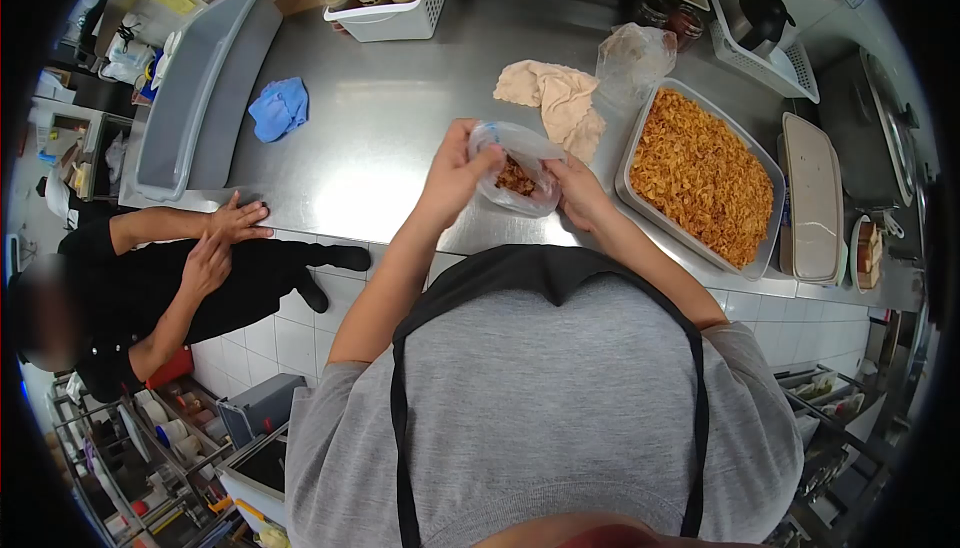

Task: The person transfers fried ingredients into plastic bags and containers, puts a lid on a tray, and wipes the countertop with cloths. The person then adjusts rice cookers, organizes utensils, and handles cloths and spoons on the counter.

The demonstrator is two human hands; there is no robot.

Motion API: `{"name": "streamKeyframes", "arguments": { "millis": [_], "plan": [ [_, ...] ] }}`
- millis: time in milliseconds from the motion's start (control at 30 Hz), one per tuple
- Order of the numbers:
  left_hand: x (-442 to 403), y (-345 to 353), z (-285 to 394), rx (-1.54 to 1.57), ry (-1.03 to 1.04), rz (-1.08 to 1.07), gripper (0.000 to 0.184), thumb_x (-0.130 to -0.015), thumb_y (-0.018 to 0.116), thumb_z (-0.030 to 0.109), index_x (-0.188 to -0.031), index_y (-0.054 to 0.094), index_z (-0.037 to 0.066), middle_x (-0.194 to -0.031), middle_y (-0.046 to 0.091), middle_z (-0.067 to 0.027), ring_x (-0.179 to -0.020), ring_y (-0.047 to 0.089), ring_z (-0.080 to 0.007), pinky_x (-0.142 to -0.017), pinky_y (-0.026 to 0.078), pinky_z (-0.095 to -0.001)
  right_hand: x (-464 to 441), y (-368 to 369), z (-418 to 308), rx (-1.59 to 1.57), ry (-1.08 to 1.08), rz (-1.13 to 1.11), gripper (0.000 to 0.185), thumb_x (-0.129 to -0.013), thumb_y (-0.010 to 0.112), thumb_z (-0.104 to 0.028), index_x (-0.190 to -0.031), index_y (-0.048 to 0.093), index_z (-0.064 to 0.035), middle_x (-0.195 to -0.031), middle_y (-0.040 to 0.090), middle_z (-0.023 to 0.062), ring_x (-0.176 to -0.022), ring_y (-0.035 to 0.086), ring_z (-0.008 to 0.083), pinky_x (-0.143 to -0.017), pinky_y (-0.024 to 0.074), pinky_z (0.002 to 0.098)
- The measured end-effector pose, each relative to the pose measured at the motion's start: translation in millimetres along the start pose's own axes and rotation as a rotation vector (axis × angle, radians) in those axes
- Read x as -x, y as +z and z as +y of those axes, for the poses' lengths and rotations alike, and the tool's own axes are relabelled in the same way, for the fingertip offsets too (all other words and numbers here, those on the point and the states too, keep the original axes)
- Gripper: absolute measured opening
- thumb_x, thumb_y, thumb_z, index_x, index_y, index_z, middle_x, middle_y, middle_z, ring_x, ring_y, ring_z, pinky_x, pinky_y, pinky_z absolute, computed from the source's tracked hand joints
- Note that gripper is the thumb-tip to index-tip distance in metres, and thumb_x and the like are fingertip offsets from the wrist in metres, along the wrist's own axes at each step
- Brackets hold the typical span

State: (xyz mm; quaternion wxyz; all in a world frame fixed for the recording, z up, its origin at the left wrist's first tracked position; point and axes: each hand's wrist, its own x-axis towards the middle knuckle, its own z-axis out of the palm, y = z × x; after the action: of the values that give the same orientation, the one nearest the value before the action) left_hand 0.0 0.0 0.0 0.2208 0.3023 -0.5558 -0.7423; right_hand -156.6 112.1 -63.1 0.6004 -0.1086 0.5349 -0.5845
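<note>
One bare left hand (462, 170) and one right hand (578, 193) each grip one translucent plastic bag (530, 136) of brown pieces (515, 180) by its sides, by the near edge of the silver steel table (400, 108). Rightward along that edge stands one grey rectangular tray (665, 218) of orange-brown flakes (705, 173). Two crumpled cloths, one beige (555, 88), one blue (279, 109), lie farther in.
</note>
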Motion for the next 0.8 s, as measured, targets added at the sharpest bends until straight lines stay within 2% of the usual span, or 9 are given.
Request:
{"name": "streamKeyframes", "arguments": {
  "millis": [67, 333, 433, 500, 533, 633, 667, 733, 800],
  "plan": [
    [-0.3, 13.2, 2.0, -0.048, 0.137, -0.069, 0.034, -0.086, 0.058, 0.010, -0.113, 0.038, 0.003, -0.092, 0.054, -0.0040, -0.082, 0.054, -0.0102, -0.075, 0.046, -0.0249, -4.3, -2.7, 3.8, -0.088, -0.015, -0.064, 0.034, -0.091, 0.046, -0.019, -0.121, 0.042, -0.0033, -0.107, 0.055, 0.0094, -0.092, 0.057, 0.0201, -0.074, 0.0507, 0.0367],
    [-11.1, 0.8, -6.6, 0.015, 0.044, -0.057, 0.042, -0.086, 0.059, 0.011, -0.120, 0.035, 0.003, -0.090, 0.053, -0.0035, -0.077, 0.052, -0.0085, -0.070, 0.044, -0.0224, -1.3, -4.6, 5.3, -0.290, -0.036, 0.054, 0.026, -0.093, 0.043, -0.017, -0.115, 0.046, -0.0044, -0.097, 0.055, 0.0068, -0.079, 0.057, 0.0177, -0.070, 0.0519, 0.0369],
    [-8.9, -26.9, -15.3, -0.012, -0.153, 0.051, 0.036, -0.085, 0.060, 0.011, -0.116, 0.043, 0.002, -0.090, 0.053, -0.0031, -0.075, 0.052, -0.0093, -0.070, 0.044, -0.0233, -5.7, -10.8, 6.0, -0.309, -0.045, 0.077, 0.026, -0.094, 0.042, -0.018, -0.116, 0.047, -0.0048, -0.099, 0.056, 0.0073, -0.081, 0.058, 0.0177, -0.070, 0.0524, 0.0353],
    [-6.7, -41.2, -29.4, -0.373, -0.032, 0.029, 0.024, -0.082, 0.061, 0.009, -0.104, 0.053, 0.002, -0.090, 0.055, -0.0032, -0.078, 0.053, -0.0113, -0.075, 0.043, -0.0246, -5.9, -11.0, 6.7, -0.289, -0.036, 0.070, 0.027, -0.094, 0.041, -0.020, -0.116, 0.047, -0.0049, -0.100, 0.057, 0.0076, -0.083, 0.059, 0.0181, -0.071, 0.0526, 0.0333],
    [-0.8, -37.7, -31.2, -0.697, 0.203, 0.193, 0.012, -0.081, 0.060, 0.004, -0.092, 0.059, 0.001, -0.092, 0.057, -0.0031, -0.082, 0.054, -0.0135, -0.079, 0.042, -0.0252, -6.1, -11.0, 6.8, -0.242, -0.034, 0.060, 0.028, -0.094, 0.042, -0.021, -0.117, 0.047, -0.0053, -0.102, 0.057, 0.0075, -0.084, 0.059, 0.0176, -0.072, 0.0521, 0.0327],
    [-7.6, -45.2, -48.6, -0.831, 0.397, 0.365, 0.012, -0.083, 0.054, 0.000, -0.095, 0.055, 0.000, -0.094, 0.059, -0.0051, -0.090, 0.055, -0.0159, -0.083, 0.042, -0.0264, -4.1, -3.3, 5.0, -0.193, -0.030, 0.061, 0.031, -0.094, 0.042, -0.024, -0.119, 0.046, -0.0057, -0.105, 0.056, 0.0076, -0.088, 0.058, 0.0174, -0.075, 0.0509, 0.0322],
    [-9.9, -47.7, -53.6, -0.830, 0.397, 0.366, 0.012, -0.083, 0.054, 0.000, -0.095, 0.055, 0.000, -0.094, 0.059, -0.0051, -0.090, 0.055, -0.0159, -0.083, 0.042, -0.0264, -3.0, -0.3, 5.1, -0.193, -0.026, 0.073, 0.032, -0.095, 0.041, -0.026, -0.120, 0.045, -0.0056, -0.107, 0.056, 0.0078, -0.089, 0.058, 0.0177, -0.077, 0.0503, 0.0325],
    [-10.5, -37.7, -39.2, -0.264, 0.136, 0.235, 0.012, -0.086, 0.046, 0.000, -0.098, 0.050, 0.000, -0.097, 0.060, -0.0068, -0.093, 0.057, -0.0170, -0.085, 0.042, -0.0280, -3.3, 0.8, 5.0, -0.186, 0.007, 0.078, 0.034, -0.095, 0.040, -0.027, -0.121, 0.045, -0.0050, -0.108, 0.055, 0.0077, -0.090, 0.058, 0.0180, -0.078, 0.0499, 0.0331],
    [-10.0, -26.0, -24.1, -0.119, 0.132, 0.136, 0.013, -0.088, 0.044, 0.001, -0.099, 0.048, 0.001, -0.096, 0.060, -0.0071, -0.092, 0.057, -0.0158, -0.084, 0.043, -0.0278, -3.2, 2.6, 3.3, -0.181, 0.039, 0.081, 0.036, -0.095, 0.039, -0.029, -0.121, 0.044, -0.0045, -0.109, 0.055, 0.0077, -0.091, 0.058, 0.0183, -0.079, 0.0495, 0.0337]
  ]
}}
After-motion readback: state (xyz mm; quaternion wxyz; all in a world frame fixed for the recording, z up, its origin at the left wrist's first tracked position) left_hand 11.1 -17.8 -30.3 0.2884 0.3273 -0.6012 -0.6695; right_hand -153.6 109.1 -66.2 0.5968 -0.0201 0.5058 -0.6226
